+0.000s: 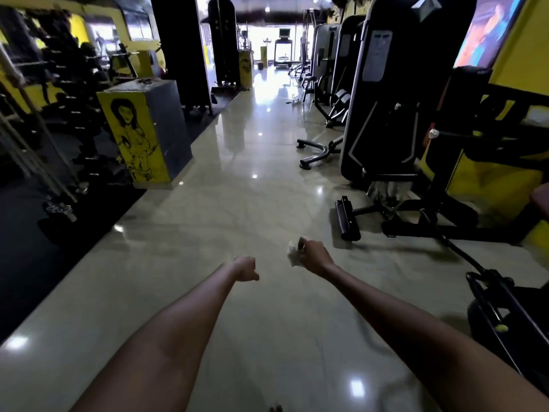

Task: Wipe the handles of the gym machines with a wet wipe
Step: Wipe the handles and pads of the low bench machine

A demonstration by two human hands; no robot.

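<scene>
Both my arms reach forward over a shiny tiled aisle. My right hand (312,256) grips a crumpled white wet wipe (293,254), which sticks out on the hand's left side. My left hand (246,269) is curled into a fist and holds nothing. Black gym machines line the right side; the nearest one (386,114) stands to the front right, well beyond both hands. A black machine bar with a yellow tip (493,304) lies low at the right, beside my right forearm. Neither hand touches any machine.
A yellow box with a drawn figure (133,135) stands at the left edge of the aisle, with a dumbbell rack (68,93) behind it on dark matting. Curved machine feet (318,153) and a black roller pad (346,217) jut into the aisle from the right.
</scene>
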